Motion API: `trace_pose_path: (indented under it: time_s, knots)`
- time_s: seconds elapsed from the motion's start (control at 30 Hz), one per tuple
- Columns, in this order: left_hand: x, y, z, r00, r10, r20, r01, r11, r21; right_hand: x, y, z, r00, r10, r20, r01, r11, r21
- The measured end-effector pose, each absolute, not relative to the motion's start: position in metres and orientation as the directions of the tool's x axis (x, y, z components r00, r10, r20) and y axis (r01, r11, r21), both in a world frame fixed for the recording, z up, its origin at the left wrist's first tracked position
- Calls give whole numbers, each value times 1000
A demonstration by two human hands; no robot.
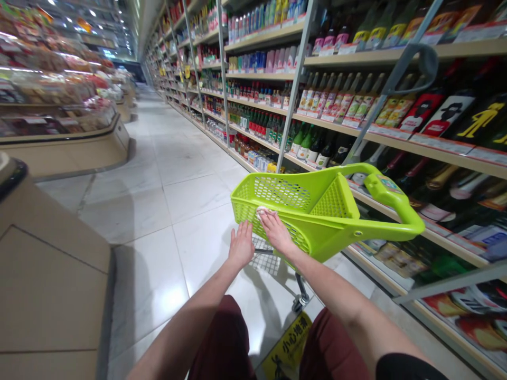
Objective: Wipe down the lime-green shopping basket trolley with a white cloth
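A lime-green shopping cart (336,232) with perforated basket sides stands in front of me, its handle toward the right. My right hand (275,229) presses a crumpled whitish cloth (261,211) against the near side of the basket, just at the top rim. The fingers lie over the cloth and partly hide it. Beside it, my left hand (241,245) is at the lower front part of the same side, fingers stretched out and nothing held. Whether its fingertips touch the plastic I cannot tell.
Shelves of bottles (340,100) and cans line the right side. A grey pole with a looped end (428,63) leans across them. Display counters (63,155) stand at left. A yellow sign with dark characters (291,343) lies on the tiled floor (158,253) between my knees.
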State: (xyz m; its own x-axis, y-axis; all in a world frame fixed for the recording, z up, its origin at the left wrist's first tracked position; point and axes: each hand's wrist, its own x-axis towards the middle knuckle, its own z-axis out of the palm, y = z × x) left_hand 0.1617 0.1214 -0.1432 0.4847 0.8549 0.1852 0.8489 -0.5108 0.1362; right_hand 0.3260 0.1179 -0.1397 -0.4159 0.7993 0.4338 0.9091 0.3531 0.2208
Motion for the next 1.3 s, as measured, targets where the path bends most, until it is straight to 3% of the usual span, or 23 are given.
trace_pose_path:
  time_s: [0.2, 0.33, 0.53, 0.9, 1.07, 1.3]
  knots:
    - [147, 125, -155, 468, 875, 128, 865, -483, 138, 320, 109, -179, -454, 834, 314, 889, 404, 215]
    - [141, 133, -157, 430, 897, 103, 886, -442, 145, 320, 127, -137, -478, 780, 403, 878, 440, 189]
    - [149, 136, -152, 418, 897, 140, 879, -439, 187, 343, 133, -91, -274, 816, 509, 961, 249, 118]
    - [131, 118, -149, 408, 901, 148, 890, -428, 158, 332, 107, -119, -389, 716, 580, 907, 408, 105]
    - [123, 107, -147, 416, 899, 135, 897, -430, 105, 290, 124, -146, -525, 698, 488, 844, 502, 190]
    - [115, 99, -149, 426, 898, 110, 899, -434, 64, 297, 96, -192, -571, 735, 365, 818, 544, 187]
